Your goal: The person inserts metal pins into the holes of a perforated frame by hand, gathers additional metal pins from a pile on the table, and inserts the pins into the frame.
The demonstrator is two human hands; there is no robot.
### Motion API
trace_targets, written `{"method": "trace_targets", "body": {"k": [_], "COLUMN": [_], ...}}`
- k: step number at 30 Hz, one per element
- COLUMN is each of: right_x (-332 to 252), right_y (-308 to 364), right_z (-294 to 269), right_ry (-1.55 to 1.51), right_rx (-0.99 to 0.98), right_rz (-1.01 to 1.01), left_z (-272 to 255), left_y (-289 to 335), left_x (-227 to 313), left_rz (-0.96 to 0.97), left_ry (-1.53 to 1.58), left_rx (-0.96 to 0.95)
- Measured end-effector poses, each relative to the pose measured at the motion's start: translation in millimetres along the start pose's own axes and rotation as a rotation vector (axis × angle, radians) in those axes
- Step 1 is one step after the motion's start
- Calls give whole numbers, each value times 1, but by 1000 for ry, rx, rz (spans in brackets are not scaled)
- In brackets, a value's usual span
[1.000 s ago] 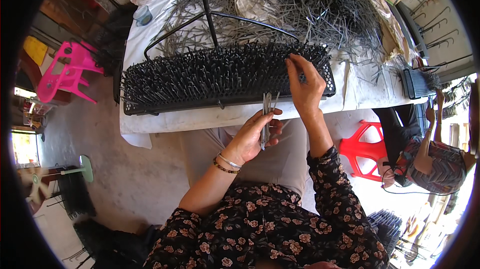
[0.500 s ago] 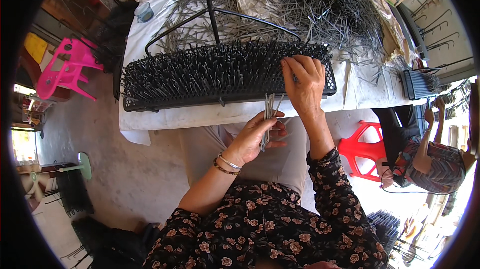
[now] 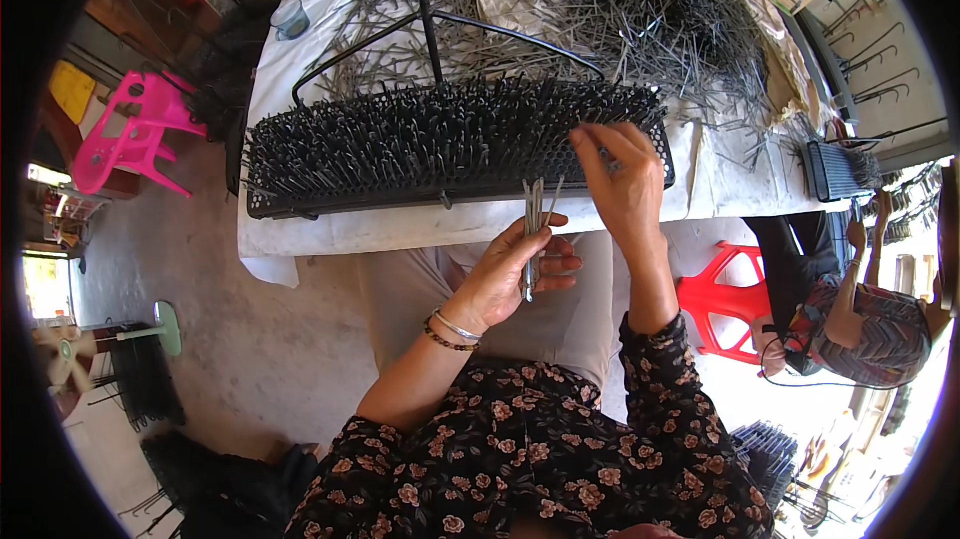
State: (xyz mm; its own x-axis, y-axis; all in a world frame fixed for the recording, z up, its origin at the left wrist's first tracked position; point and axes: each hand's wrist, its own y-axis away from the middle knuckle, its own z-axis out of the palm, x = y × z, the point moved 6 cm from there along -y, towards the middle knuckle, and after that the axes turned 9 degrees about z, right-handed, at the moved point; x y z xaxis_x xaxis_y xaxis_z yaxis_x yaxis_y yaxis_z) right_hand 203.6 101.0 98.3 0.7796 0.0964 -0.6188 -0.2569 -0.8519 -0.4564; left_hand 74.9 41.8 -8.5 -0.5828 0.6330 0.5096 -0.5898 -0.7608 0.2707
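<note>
My left hand (image 3: 497,275) is closed around a small bundle of thin grey metal strips (image 3: 530,257), which stick up out of its grip just short of the rack's front edge. A long black perforated rack (image 3: 375,200) lies along the near side of the table, with many dark thin pieces (image 3: 400,144) standing in its holes. Over the rack's right end is my right hand (image 3: 630,184), fingers curled and thumb close to the index fingertip. Whatever may be in that pinch is too small to make out. Some bare holes show beside this hand.
A black metal frame (image 3: 424,19) rises behind the rack. Heaps of loose strips (image 3: 640,4) cover the white-sheeted table (image 3: 705,179). A cup (image 3: 290,21) stands at the far left. Another person (image 3: 860,329) works on the right near a red stool (image 3: 722,299); a pink chair (image 3: 140,134) stands left.
My right hand has drawn back slightly toward me and to the right, away from the standing pieces. My left hand stays in nearly the same place with its bundle, now held more upright.
</note>
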Motion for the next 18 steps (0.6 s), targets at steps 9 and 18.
{"method": "trace_targets", "body": {"k": [9,18], "right_x": [33,22], "right_y": [14,-14], "right_z": [10,7], "right_ry": [-664,-439], "right_rx": [-297,97], "right_rz": [479,94], "left_z": [2,-1], "left_y": [-5,-12], "left_x": [0,4], "left_rz": [20,18], "left_ry": [15,-97], "left_rx": [-3,-3]}}
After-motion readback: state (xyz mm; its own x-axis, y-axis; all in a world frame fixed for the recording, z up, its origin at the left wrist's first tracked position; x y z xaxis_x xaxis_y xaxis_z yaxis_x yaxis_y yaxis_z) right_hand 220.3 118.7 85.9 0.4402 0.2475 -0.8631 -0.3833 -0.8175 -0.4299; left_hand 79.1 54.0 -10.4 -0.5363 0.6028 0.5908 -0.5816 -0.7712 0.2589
